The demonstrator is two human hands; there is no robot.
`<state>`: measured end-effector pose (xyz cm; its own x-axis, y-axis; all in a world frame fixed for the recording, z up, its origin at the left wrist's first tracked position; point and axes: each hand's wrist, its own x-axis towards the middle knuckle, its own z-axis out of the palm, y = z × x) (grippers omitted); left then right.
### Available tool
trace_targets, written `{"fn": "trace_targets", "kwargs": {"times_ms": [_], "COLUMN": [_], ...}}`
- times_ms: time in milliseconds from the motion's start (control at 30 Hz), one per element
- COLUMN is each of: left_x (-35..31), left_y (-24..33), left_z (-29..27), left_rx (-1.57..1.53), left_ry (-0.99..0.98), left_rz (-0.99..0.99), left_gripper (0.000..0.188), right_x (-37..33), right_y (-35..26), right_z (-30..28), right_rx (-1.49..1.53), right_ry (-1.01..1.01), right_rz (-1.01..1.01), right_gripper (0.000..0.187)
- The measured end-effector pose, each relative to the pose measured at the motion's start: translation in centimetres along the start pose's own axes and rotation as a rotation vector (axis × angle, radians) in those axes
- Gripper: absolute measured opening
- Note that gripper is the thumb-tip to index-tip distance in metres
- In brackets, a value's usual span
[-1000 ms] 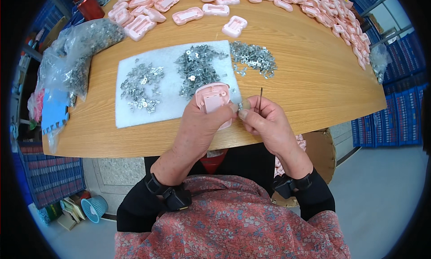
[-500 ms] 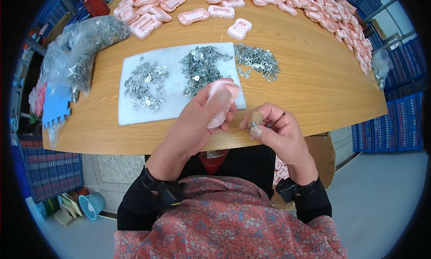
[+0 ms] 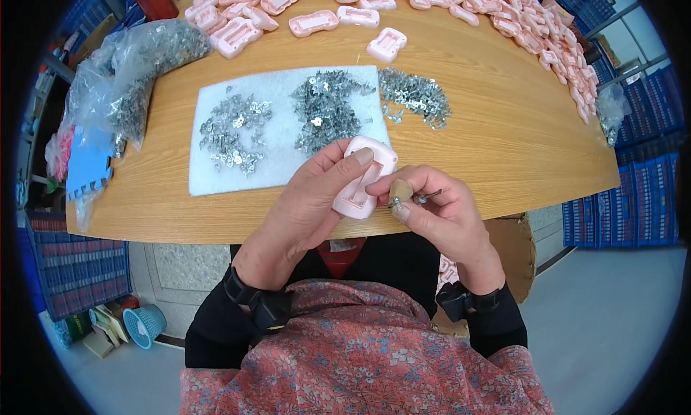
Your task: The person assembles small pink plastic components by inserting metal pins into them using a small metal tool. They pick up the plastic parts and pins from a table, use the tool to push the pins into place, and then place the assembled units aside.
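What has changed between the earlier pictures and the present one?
The left hand turned the pink case over; its rectangular recess now shows. The right hand drew away, then came back toward it; its thin tool swung from pointing away to pointing right. The metal pieces on the white pad stayed.

Held shell (image 3: pixel 368 174): plastic, smooth, satin. Clip pile (image 3: pixel 327 114): bare metal, shiny, glints at me from here. Pad (image 3: pixel 277 179) under it: matt, fibrous-looking. Tabletop (image 3: pixel 504 131): wood-grain, smooth, slight sheen. Bag (image 3: pixel 108 84): clear crinkled plastic, glossy. Smock (image 3: pixel 367 350): matt cloth.
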<state>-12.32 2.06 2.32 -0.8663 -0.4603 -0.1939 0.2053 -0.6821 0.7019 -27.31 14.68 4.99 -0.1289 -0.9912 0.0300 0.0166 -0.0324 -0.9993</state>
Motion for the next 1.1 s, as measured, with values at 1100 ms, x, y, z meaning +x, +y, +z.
{"fn": "trace_targets", "kwargs": {"times_ms": [1100], "left_x": [0.7], "left_y": [1.0], "left_z": [1.6], "left_rx": [0.084], "left_ry": [0.113], "left_rz": [0.456], "left_gripper": [0.049], "right_x": [1.1], "right_y": [0.8], "right_z": [2.3], "right_rx": [0.600], "right_ry": [0.039], "right_rz": [0.261], "right_gripper": [0.009]}}
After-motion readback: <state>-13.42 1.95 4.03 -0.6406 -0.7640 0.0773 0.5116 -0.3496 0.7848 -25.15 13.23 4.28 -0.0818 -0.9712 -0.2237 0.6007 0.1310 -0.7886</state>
